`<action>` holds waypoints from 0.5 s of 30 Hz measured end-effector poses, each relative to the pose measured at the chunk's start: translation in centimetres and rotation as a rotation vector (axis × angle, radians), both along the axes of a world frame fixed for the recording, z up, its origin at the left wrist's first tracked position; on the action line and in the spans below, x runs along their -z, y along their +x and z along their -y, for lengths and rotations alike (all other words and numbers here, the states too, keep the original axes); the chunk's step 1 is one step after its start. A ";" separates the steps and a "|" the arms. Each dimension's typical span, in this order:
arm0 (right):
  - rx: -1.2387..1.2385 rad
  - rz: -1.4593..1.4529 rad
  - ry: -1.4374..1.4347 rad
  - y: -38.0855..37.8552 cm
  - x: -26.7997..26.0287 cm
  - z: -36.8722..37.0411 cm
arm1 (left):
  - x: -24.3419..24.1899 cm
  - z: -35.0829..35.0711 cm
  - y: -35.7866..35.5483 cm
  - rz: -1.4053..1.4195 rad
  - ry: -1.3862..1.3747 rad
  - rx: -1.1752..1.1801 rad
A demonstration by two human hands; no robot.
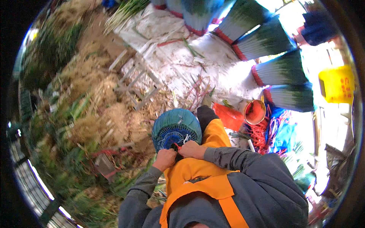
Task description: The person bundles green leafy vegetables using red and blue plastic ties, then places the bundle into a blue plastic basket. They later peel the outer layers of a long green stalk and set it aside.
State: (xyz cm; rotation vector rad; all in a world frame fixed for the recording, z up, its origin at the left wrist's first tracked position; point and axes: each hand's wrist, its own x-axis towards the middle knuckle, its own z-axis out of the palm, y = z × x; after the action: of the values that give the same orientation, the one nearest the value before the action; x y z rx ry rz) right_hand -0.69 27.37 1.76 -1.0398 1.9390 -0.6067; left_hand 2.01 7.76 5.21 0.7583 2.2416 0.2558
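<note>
My left hand and my right hand are close together above my lap, both with curled fingers. A short red strand shows between them, beside something dark that is mostly hidden. Just beyond my fingers lies a round teal-and-blue fabric cushion with white stitching and a white tie. The hands touch or nearly touch its near edge. Orange overalls cover my legs, and a dark shoe shows right of the cushion.
Bundles of green onions bound in red line the white sheet. A metal frame stands ahead. Loose onions and debris cover the left. On the right are red strands, an open round container and a yellow bucket.
</note>
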 end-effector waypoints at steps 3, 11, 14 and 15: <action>0.083 -0.078 -0.076 -5.4 -2.8 -3.7 | -3.6 -3.8 -6.3 0.013 0.003 0.005; 0.391 -0.035 0.017 -11.6 -9.3 -13.7 | -8.0 -13.2 -19.0 -0.085 0.314 0.259; 0.519 0.002 0.109 -12.8 -9.8 -14.3 | -7.8 -14.7 -22.9 -0.199 0.425 0.337; 0.603 -0.028 0.124 -13.2 -9.7 -14.7 | -7.1 -15.4 -24.4 -0.175 0.447 0.366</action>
State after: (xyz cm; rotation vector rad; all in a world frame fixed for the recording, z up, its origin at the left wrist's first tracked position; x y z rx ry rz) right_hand -13.88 42.10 11.47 -0.3727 2.2891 -0.7841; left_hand -22.37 23.13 12.27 1.4573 2.1751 0.5371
